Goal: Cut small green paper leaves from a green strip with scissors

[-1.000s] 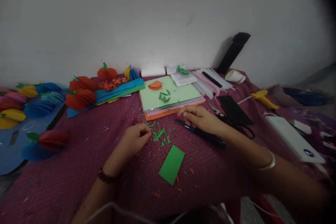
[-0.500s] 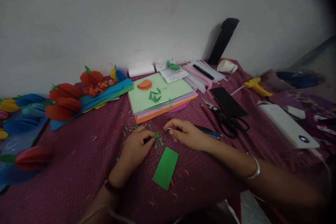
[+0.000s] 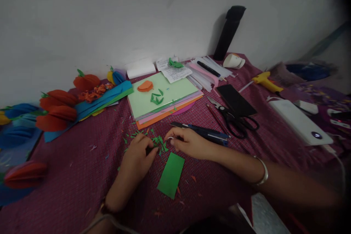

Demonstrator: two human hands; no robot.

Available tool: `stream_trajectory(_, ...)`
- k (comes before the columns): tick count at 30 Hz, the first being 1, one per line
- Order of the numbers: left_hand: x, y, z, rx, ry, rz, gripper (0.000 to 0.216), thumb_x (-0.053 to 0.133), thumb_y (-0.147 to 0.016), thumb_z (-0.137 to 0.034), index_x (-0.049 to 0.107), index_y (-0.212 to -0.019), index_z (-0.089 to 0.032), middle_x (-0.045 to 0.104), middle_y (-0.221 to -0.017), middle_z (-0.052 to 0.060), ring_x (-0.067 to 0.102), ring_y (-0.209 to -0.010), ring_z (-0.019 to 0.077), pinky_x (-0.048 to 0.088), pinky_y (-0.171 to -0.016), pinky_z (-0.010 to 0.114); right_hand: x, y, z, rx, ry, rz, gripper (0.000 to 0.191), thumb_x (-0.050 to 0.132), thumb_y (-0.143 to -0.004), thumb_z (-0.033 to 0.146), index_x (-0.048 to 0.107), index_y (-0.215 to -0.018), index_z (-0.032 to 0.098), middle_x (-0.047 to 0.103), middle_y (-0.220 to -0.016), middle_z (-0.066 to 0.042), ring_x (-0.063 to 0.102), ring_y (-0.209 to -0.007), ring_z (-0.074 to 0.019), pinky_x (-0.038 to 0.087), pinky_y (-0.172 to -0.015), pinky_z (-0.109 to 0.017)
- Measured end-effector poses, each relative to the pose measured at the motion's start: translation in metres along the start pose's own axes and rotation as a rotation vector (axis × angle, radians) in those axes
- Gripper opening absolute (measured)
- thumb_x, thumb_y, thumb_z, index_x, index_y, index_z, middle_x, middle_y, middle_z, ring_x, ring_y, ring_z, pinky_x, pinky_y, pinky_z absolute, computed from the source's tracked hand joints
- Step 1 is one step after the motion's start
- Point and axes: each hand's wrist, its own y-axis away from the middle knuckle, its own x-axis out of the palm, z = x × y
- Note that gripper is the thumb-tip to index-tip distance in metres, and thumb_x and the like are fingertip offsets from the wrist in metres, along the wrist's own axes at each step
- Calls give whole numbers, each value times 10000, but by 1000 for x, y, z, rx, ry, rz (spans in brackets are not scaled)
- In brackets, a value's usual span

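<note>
My left hand (image 3: 138, 155) rests low over a heap of small green paper scraps (image 3: 160, 142), its thumb and fingers closed together at the edge of the pile. Whatever lies between those fingertips is hidden. Across the scraps, my right hand (image 3: 192, 144) has its fingers bent in a pinch, with a small white band on one finger; I cannot make out what it holds. A green paper rectangle (image 3: 171, 175) lies flat on the cloth just below both hands. Behind my right hand is a long blue and black tool (image 3: 208, 132), partly covered.
Stacked coloured sheets (image 3: 142, 106) carry an orange paper shape (image 3: 145, 86) and green cutouts (image 3: 157, 98). Black-handled scissors (image 3: 236, 124), a red pencil (image 3: 216, 117), a dark phone (image 3: 236, 100) and a yellow glue gun (image 3: 265, 81) lie right. Paper pumpkins (image 3: 56, 119) stand left.
The camera view has shifted, so most things sit slightly left and higher. My right hand has moved a little, uncovering more of the blue and black tool. Both hands stay by the scraps.
</note>
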Motion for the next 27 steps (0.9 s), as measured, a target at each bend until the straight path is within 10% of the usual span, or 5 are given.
stream_trajectory(9,-8,5,-17,-40,424,-217,94,613,-751,-237,616,-672,-186,531,-846,32,533,-801,180,399,-686,278,4,2,7,-1,-179,-15,141,434,-902,191,548,-967,141,475,-622,52,437,-525,-80,357,-481,-192)
stream_trajectory(17,6,15,-40,-378,991,-25,185,626,-752,-333,573,-662,-181,404,-448,-90,322,-398,62,245,-405,184,12,3,9,87,-492,57,192,472,-886,258,522,-1043,160,524,-551,72,433,-410,-61,374,-407,-166)
stream_trajectory(27,7,13,-45,-407,1084,-16,175,656,-700,-306,562,-634,-175,510,-475,-66,410,-375,63,308,-389,177,15,2,9,94,-506,44,116,508,-859,246,532,-928,156,548,-536,67,452,-408,-55,358,-408,-162)
